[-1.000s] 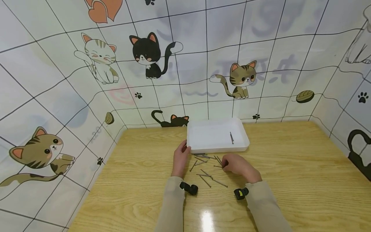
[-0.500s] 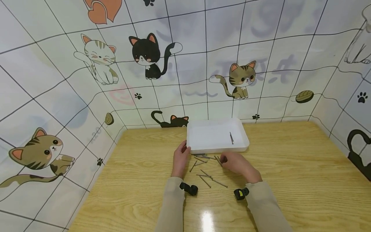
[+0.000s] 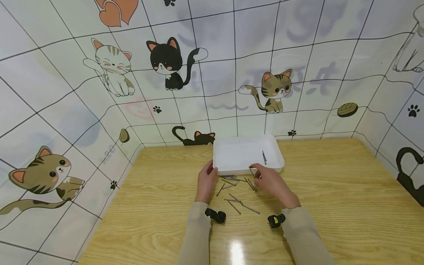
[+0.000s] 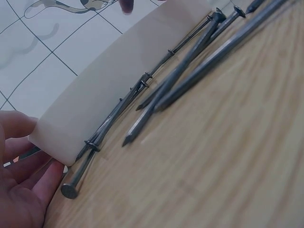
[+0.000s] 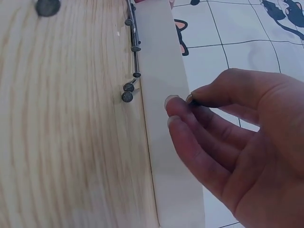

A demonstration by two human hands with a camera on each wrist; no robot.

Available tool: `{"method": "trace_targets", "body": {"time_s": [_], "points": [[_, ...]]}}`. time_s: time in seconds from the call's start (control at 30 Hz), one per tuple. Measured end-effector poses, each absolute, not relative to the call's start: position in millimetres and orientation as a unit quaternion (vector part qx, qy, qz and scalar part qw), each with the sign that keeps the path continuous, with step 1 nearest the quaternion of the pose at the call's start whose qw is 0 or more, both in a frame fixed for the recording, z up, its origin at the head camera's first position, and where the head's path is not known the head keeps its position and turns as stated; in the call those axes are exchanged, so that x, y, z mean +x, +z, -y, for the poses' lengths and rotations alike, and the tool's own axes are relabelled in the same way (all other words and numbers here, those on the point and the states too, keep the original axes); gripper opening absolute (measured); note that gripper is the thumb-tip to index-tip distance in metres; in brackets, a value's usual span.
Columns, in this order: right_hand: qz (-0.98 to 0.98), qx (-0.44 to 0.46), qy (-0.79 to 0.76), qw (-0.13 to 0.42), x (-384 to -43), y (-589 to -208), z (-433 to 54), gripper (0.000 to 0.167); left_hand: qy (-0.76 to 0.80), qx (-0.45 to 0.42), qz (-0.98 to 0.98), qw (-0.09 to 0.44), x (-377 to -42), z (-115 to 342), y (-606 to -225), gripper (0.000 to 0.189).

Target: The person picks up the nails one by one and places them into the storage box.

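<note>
A white tray (image 3: 238, 154) stands at the back of the wooden table, a couple of thin nails (image 3: 264, 157) lying inside on its right. My left hand (image 3: 206, 184) holds the tray's near left corner, with the thumb and fingers around the corner (image 4: 47, 137) in the left wrist view. Between thumb and fingertips, my right hand (image 3: 273, 184) pinches a nail (image 3: 251, 171) at the tray's front edge. Only a dark bit of this nail (image 5: 192, 101) shows in the right wrist view; the fingers hide the rest.
Several loose nails (image 3: 234, 200) lie scattered on the table (image 3: 159, 209) between the hands. More nails (image 4: 118, 109) lie along the foot of the tray's front wall. A cat-patterned wall covering (image 3: 218, 88) rises right behind the tray.
My right hand has risen from the loose nails toward the tray's front edge, bringing a nail up in its fingertips. The left hand has stayed at the tray corner.
</note>
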State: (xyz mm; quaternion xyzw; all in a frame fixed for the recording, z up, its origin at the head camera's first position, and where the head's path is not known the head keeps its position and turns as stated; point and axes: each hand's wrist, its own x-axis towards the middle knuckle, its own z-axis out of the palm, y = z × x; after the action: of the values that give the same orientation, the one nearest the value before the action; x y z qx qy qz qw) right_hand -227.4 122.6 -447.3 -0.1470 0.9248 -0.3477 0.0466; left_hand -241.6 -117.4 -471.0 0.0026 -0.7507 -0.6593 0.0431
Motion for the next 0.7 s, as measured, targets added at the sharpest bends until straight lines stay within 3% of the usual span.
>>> {"method": "trace_targets", "body": {"time_s": [0.7], "points": [[-0.906, -0.141, -0.398, 0.021, -230.0, -450.0, -132.4, 0.048, -0.647, 0.015, 0.760, 0.062, -260.9, 122.2, -500.3, 0.044]]}}
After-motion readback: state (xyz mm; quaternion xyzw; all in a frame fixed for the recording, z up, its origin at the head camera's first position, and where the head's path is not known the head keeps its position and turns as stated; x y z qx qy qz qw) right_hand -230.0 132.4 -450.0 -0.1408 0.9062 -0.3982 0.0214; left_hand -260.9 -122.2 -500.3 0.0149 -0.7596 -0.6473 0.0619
